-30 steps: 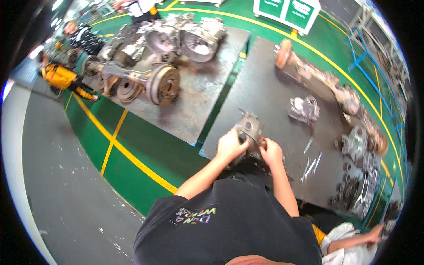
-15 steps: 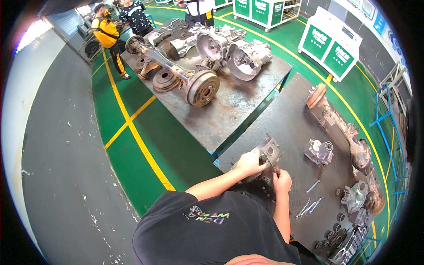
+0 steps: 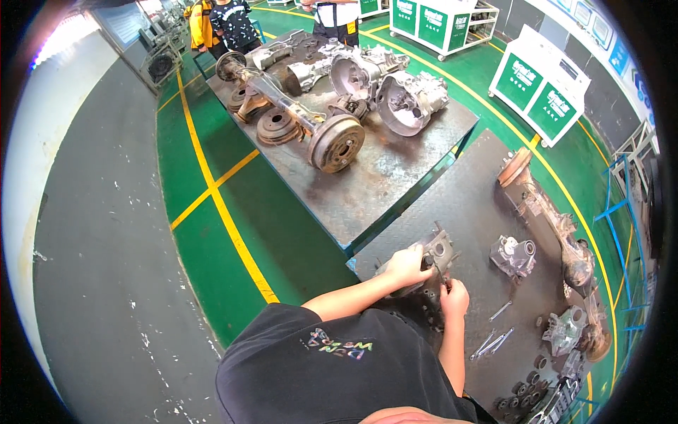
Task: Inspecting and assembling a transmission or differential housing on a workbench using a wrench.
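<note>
A grey metal gearbox housing (image 3: 443, 247) lies on the near dark table, in front of my body. Over it, my left hand (image 3: 406, 267) is closed around the round dark head of a tool (image 3: 428, 262) that looks like a ratchet wrench. My right hand (image 3: 454, 298) pinches the tool's thin dark handle, just right of the left hand. Fingers hide much of the tool, and its lower end cannot be made out. Several small dark parts lie beside the housing, partly behind my arms.
Right of my hands stand a smaller gear housing (image 3: 513, 256) and several wrenches (image 3: 492, 342). A long rusty axle (image 3: 558, 219), another housing (image 3: 565, 331) and bearing rings (image 3: 522, 388) line the right side. A second table (image 3: 339, 208) bears an axle and gearbox casings. People stand beyond.
The whole view has shifted slightly, so the scene sits a little lower and to the right. Both hands keep their places on the tool, with only slight movement.
</note>
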A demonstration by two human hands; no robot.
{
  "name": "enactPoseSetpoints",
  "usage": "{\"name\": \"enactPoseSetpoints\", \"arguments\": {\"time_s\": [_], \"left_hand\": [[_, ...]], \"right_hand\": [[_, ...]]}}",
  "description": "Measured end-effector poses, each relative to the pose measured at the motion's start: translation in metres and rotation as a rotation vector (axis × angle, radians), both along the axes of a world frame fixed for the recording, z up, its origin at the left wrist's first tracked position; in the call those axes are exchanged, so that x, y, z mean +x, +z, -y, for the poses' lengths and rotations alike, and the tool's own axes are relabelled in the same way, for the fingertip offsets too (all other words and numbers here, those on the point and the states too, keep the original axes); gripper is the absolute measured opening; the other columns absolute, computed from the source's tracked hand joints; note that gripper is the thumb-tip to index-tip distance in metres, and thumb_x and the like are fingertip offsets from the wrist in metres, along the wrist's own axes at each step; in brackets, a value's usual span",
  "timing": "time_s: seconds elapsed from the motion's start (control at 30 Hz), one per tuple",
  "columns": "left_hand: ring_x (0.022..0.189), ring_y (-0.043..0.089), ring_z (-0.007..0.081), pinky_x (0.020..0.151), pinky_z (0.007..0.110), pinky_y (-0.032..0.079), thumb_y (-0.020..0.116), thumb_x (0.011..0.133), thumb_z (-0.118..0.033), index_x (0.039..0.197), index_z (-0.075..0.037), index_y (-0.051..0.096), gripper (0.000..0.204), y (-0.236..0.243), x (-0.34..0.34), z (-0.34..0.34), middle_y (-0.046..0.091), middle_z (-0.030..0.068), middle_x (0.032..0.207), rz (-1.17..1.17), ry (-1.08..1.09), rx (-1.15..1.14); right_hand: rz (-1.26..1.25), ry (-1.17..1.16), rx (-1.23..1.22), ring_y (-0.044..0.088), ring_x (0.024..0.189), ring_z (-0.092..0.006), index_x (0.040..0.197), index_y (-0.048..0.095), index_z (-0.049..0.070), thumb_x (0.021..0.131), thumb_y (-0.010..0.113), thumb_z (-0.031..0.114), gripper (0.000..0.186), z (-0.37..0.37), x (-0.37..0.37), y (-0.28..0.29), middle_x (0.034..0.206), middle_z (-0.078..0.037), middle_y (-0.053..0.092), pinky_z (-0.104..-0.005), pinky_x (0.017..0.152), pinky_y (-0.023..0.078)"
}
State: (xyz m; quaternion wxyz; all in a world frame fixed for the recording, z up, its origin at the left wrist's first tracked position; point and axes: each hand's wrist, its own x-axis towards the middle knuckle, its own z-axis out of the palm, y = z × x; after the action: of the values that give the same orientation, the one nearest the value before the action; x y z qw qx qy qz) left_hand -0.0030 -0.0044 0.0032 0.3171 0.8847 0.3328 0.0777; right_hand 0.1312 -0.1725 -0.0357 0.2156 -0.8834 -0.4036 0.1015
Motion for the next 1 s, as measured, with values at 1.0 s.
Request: {"name": "enactPoseSetpoints", "arguments": {"time_s": [1.0], "left_hand": [[0.091,0.067,0.0385,0.080,0.044,0.054,0.067,0.078,-0.052,0.121,0.011,0.049,0.078,-0.004,0.000,-0.002,0.066,0.0269,0.099,-0.012,-0.002,0.007]], "right_hand": [[-0.381,0.219,-0.552,0.070,0.077,-0.0314,0.085,0.074,0.000,0.076,0.065,0.030,0.033,-0.058,0.067,0.008,0.076,-0.020,0.069,-0.0409,0.077,0.054]]}}
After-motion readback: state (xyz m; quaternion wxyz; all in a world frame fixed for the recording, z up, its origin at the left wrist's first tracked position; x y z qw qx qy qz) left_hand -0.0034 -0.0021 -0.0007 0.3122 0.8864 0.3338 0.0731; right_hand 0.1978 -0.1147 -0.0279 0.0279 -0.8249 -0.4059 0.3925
